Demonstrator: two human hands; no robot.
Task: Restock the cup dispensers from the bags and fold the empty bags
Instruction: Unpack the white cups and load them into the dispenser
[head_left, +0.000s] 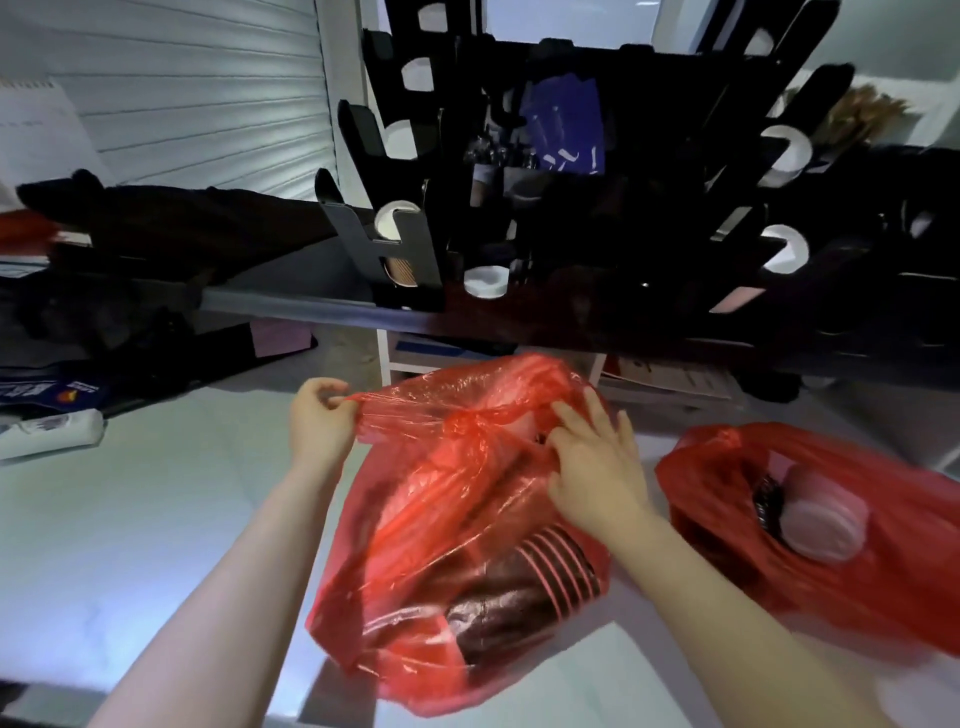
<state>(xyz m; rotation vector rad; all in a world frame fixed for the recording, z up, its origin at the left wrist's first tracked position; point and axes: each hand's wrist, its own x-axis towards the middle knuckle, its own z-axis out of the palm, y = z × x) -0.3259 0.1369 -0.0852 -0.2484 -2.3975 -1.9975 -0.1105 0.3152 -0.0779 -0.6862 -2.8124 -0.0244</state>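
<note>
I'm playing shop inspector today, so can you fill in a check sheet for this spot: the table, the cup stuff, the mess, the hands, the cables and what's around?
Surface: pale table, with both bags resting on it.
Job's things: near red bag, bunched at the top, dark cups showing through; second red bag to its right, open, a pale round stack inside; black cup dispensers behind, white cups in several slots.
Clutter: dark cloth and white packet at the far left.
Hands: left hand pinches the near bag's edge; right hand lies on it with straight fingers.
Cables: nothing seen.
Surroundings: white roller shutter behind, on the left.
</note>
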